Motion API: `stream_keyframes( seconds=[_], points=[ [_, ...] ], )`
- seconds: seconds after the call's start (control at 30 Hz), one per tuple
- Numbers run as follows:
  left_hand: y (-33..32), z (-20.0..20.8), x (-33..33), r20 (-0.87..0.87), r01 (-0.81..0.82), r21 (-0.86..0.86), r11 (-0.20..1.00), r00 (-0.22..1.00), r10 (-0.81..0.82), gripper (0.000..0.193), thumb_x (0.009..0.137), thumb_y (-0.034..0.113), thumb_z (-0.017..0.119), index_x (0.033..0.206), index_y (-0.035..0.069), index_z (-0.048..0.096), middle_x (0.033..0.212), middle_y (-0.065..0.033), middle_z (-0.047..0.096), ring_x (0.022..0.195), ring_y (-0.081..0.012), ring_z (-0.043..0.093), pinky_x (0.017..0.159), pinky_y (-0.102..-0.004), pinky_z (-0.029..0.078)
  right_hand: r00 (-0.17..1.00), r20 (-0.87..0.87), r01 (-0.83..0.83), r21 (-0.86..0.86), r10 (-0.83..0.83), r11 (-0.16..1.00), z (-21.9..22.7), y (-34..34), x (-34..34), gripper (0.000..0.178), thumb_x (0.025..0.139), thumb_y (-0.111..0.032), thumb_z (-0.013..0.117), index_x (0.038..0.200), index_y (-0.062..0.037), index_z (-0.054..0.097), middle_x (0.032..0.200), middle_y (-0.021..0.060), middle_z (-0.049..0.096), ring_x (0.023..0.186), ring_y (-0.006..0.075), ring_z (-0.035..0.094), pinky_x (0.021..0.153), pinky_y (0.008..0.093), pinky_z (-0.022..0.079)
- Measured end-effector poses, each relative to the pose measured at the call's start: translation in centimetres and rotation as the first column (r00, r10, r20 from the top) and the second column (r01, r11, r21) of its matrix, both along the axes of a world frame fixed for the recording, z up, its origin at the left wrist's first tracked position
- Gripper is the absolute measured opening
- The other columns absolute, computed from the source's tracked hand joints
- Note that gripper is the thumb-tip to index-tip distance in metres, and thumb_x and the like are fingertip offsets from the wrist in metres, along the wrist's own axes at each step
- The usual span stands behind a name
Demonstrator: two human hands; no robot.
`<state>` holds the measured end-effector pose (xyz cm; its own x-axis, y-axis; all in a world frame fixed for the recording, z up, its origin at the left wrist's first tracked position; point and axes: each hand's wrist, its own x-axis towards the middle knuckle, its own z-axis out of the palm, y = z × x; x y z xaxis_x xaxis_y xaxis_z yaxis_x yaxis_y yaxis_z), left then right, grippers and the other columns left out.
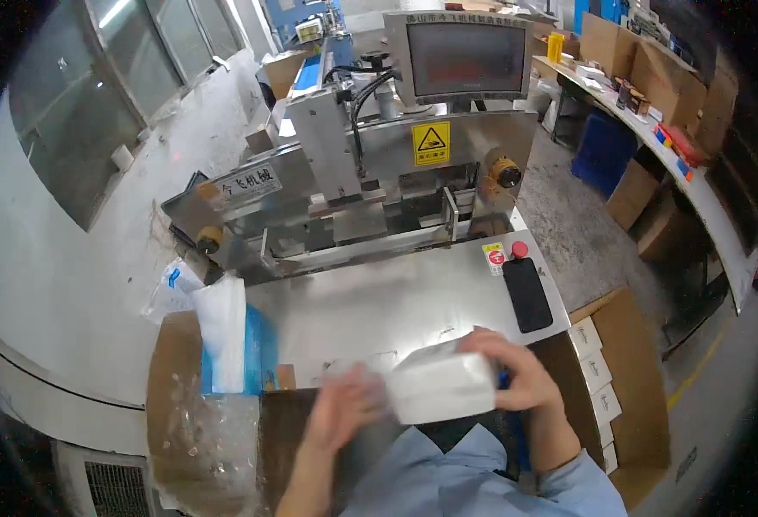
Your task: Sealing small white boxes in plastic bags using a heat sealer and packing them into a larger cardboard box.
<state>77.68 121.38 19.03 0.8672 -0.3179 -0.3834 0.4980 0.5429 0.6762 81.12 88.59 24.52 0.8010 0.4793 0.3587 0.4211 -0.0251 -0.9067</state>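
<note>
A white box [444, 389] hangs in front of my body, just off the near edge of the machine's metal table. My right hand [517, 370] grips it from the right side, with the fingers over the top edge and the thumb below. To its left, my left hand [344, 407] is smeared by motion. Something pale and see-through blurs between that hand and the box, and I cannot make out what it is. The box's outline is partly blurred too.
Ahead stands a metal machine with a screen [467, 59], a red button [518, 249] and a black phone-like slab [527, 295] on its table [353, 302]. At left, a blue-and-white pack [239, 345] adjoins a carton of clear plastic [215, 439]. White boxes [596, 372] fill a right-hand carton [646, 414].
</note>
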Motion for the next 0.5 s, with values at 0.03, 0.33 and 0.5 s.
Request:
stream_keyframes(
  seconds=[0.03,0.33,0.5],
  points=[
    [-2.9,-0.7,0.5,-0.042,0.029,-0.017,0.999,0.999,-0.03,0.069,0.096,0.058,0.044,0.139,0.004,0.046,0.132,-0.0187,0.057,0.118,-0.0299,0.058,0.097,-0.0462,0.049,0.986,0.154,-0.055,-0.111,0.072,0.992,0.8,0.7,-0.2,0.059,0.074,-0.008,0.072,0.131,-0.0031,0.054,0.131,0.0161,0.056,0.132,0.033,0.046,0.111,0.0434,0.034],
    [-15.0,0.0,4.7,0.477,-0.357,0.122,0.926,0.839,0.261,0.086,0.081,0.002,0.067,0.149,-0.001,0.016,0.145,-0.0143,0.037,0.131,-0.0256,0.042,0.104,-0.0391,0.04,0.618,-0.784,0.708,0.522,-0.059,0.476,-6.9,-1.0,-6.2,0.055,0.092,-0.013,0.062,0.142,-0.0078,0.04,0.136,0.0146,0.053,0.126,0.0252,0.052,0.101,0.0424,0.047],
    [-22.7,0.7,1.2,0.553,-0.098,0.341,0.935,0.825,-0.115,0.092,0.078,-0.004,0.066,0.152,0.003,0.012,0.147,-0.0153,0.035,0.132,-0.0287,0.041,0.103,-0.041,0.042,0.511,-0.827,0.827,0.399,-0.234,0.396,-9.2,-2.2,-6.8,0.051,0.091,-0.016,0.066,0.135,-0.001,0.045,0.128,0.0129,0.058,0.119,0.026,0.056,0.099,0.0443,0.047]
  ],
)
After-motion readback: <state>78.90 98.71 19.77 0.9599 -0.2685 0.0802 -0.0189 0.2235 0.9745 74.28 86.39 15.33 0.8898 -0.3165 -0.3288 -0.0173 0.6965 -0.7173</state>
